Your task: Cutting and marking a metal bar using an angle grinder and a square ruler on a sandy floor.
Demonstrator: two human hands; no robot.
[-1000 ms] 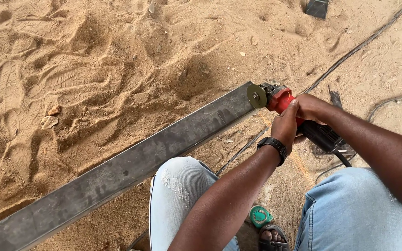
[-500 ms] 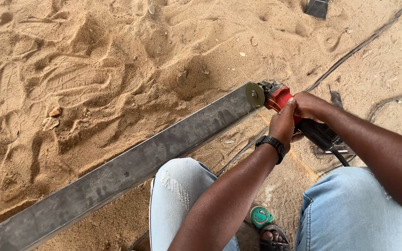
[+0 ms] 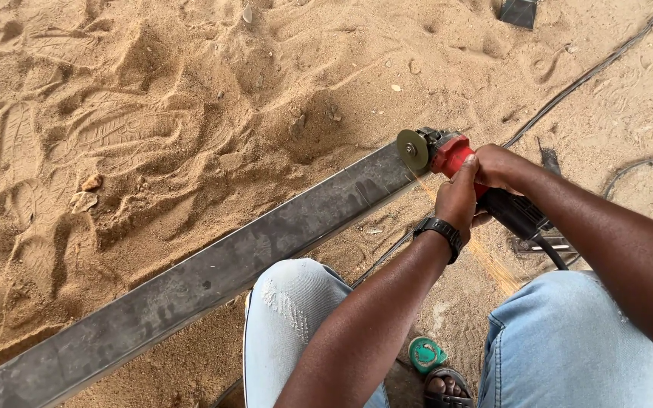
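Sandy outdoor worksite: steel bar (image 3: pixel 213 279), grinder (image 3: pixel 455 162)

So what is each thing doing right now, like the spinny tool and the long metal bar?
Angle grinder: gripped in both hands, disc at the bar's end, a few sparks below.
Metal bar: lying flat across the sand, whole.
Left hand: fingers wrapped on the red body.
Right hand: closed on the grinder.
Black cable: lying slack on the sand.

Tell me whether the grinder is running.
Running: sparks stream from the grinder disc at the steel bar's end, both hands gripping it.
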